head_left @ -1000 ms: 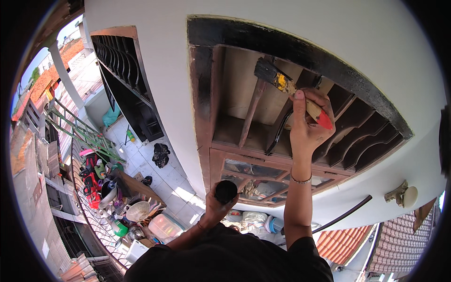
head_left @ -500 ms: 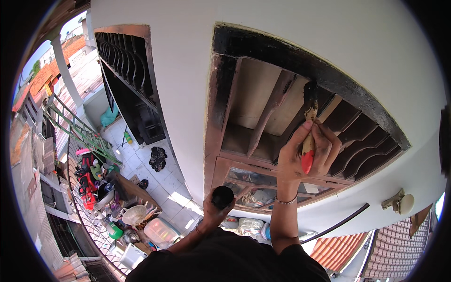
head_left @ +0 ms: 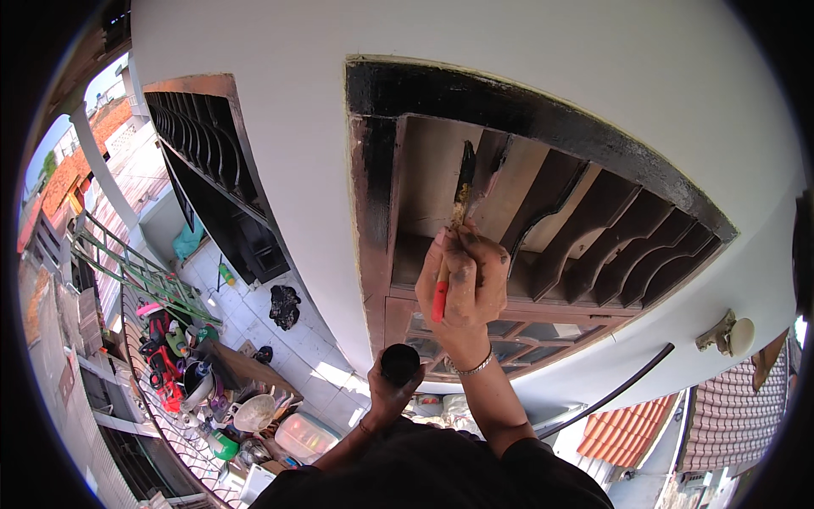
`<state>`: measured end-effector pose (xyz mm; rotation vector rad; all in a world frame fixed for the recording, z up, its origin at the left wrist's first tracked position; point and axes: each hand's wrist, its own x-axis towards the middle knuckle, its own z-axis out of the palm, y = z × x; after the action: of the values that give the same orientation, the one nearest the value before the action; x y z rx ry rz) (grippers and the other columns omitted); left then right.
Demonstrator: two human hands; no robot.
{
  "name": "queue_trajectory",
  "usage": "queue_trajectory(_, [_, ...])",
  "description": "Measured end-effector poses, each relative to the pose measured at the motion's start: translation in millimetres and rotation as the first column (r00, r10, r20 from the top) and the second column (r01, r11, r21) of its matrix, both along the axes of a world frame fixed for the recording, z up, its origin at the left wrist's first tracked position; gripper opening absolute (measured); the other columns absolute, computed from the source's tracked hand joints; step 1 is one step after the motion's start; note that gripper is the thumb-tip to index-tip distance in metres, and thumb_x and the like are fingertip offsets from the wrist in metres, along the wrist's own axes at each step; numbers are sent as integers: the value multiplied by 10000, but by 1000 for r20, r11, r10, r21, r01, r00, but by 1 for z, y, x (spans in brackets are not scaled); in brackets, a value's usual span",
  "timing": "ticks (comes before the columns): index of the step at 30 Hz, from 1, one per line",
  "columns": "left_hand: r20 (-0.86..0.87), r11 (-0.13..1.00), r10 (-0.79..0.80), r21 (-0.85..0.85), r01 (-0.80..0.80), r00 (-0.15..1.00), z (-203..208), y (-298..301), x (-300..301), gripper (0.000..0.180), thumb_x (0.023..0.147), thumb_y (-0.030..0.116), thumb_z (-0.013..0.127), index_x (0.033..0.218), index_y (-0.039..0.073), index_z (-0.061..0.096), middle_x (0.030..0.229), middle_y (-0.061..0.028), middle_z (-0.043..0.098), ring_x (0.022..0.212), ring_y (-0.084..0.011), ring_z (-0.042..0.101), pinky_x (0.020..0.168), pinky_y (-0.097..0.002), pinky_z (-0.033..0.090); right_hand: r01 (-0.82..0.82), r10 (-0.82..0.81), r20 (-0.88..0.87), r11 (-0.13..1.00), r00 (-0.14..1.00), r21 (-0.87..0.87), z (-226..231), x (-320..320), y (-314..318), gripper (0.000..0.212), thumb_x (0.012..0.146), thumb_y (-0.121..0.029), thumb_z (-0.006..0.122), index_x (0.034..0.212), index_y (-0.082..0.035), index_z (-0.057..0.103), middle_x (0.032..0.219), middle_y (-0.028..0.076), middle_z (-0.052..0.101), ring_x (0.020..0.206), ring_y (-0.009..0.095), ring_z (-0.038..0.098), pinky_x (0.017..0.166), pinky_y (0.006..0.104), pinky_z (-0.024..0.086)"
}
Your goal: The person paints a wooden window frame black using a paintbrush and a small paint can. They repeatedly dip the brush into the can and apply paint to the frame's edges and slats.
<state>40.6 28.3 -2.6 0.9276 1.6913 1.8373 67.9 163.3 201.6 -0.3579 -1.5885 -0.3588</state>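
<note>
My right hand [head_left: 463,278] grips a paintbrush [head_left: 462,197] by its wooden handle, the red end pointing down past my palm. Dark paint coats the upright bristles, which are at the leftmost slats of a wooden louvred vent [head_left: 543,204]; whether they touch the wood I cannot tell. Black paint covers the vent's top frame [head_left: 475,89], while several slats and the left post are brown. Dark smudges mark my right fingers. Lower down, my left hand [head_left: 390,390] is closed around a small dark cup [head_left: 400,365], its round mouth facing up and its inside black.
Below the vent is a glazed wooden panel [head_left: 526,339]. A second louvred frame [head_left: 199,144] with a dark door stands at left. On the tiled floor lie a black plastic bag [head_left: 285,307] and cluttered household goods. A green metal ladder [head_left: 140,271] leans nearby. A wall lamp [head_left: 729,335] juts out at right.
My right hand has moved left with the paintbrush, from a slat farther right to the leftmost slats. The view has shifted slightly. My left hand still holds the cup low down.
</note>
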Motion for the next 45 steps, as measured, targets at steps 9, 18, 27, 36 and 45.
queue_trajectory(9, [19, 1000, -8, -12, 8, 1000, -1, 3, 2, 393, 798, 136, 871, 1068, -10, 626, 942, -86, 714, 838, -141, 679, 764, -306, 562, -123, 62, -267, 968, 962, -217, 26, 73, 19, 163, 942, -33, 719, 896, 37, 579, 974, 141, 585, 960, 255, 721, 768, 323, 643])
queue_trajectory(18, [-59, 999, -39, -19, 37, 998, 1, 2, 10, 465, 782, 154, 897, 1116, -8, 616, 966, -104, 733, 865, -156, 701, 805, -313, 570, -164, 161, -34, 947, 986, -278, 5, 82, 16, 155, 881, -17, 769, 906, -13, 616, 935, 136, 645, 810, 216, 698, 698, 308, 573])
queue_trajectory(27, [37, 997, -67, -30, 68, 997, 1, 1, 13, 471, 779, 152, 898, 1121, -4, 614, 992, -114, 723, 918, -166, 706, 826, -319, 565, -118, 111, -45, 972, 993, -201, 17, 69, 19, 159, 844, 36, 768, 862, -17, 620, 934, 110, 680, 831, 241, 690, 709, 351, 554])
queue_trajectory(36, [46, 999, -45, -22, 46, 998, 3, -2, 14, 464, 775, 166, 899, 1109, 0, 623, 985, -114, 737, 908, -182, 717, 827, -330, 572, -124, 113, -74, 980, 991, -154, 17, 58, 20, 146, 856, 46, 754, 934, -3, 641, 976, 139, 636, 876, 259, 720, 719, 315, 605])
queue_trajectory(45, [-25, 999, -42, -17, 41, 999, -7, -2, 6, 539, 749, 218, 910, 1159, 0, 636, 1015, -154, 744, 923, -248, 744, 839, -370, 585, 115, -116, 8, 991, 993, 75, 21, 42, 4, 108, 879, 38, 740, 890, 14, 636, 990, 127, 648, 870, 227, 713, 718, 303, 605])
